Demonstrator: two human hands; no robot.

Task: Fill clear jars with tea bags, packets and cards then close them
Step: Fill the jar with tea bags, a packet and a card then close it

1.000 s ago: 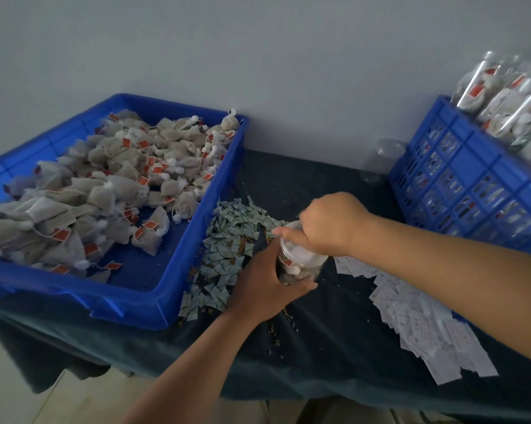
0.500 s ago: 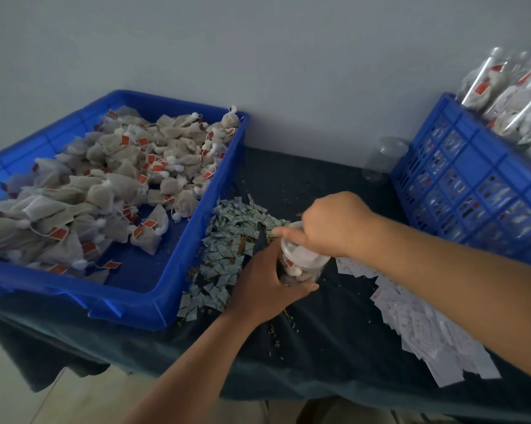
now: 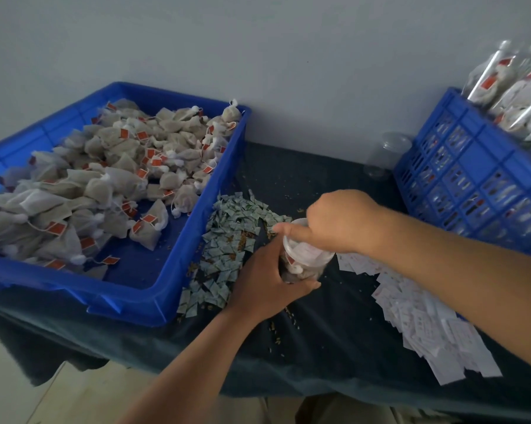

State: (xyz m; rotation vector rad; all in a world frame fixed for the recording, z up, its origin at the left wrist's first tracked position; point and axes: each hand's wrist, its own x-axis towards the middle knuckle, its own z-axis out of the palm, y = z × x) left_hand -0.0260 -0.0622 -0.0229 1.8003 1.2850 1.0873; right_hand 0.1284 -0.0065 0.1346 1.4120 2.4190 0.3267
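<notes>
Left grip (image 3: pixel 267 273) is wrapped round the side of the clear jar (image 3: pixel 307 258), bracing it on the table (image 3: pixel 334 347) at centre. The right grip (image 3: pixel 340 221) sits over the jar's mouth from two o'clock, fingers curled down into the opening. I cannot tell whether it pinches anything or only presses.

Taking the jar as the dial's centre:

- **Blue tray (image 3: pixel 154 304):** it fills nine to eleven o'clock and is heaped with tea bags (image 3: pixel 105 179).
- **Blue crate (image 3: pixel 472 179):** it stands at two o'clock, with filled jars (image 3: pixel 515 96) stacked in it.
- **White cards (image 3: pixel 426 325):** they spread from three to five o'clock, and the nearest lie just beside the jar.
- **Green packets (image 3: pixel 227 249):** they lie from nine to eleven o'clock, between the tray and the jar.
- **Empty jar (image 3: pixel 386 154):** it waits at one o'clock against the wall.

The jar shows tea bags and something white near its rim, so I judge the step in hand to be tamping the contents down, late in filling. The next move calls for the right grip to lift clear, and then a lid has to be found and seated squarely while the left grip steadies the jar. I can make out no loose lid.
</notes>
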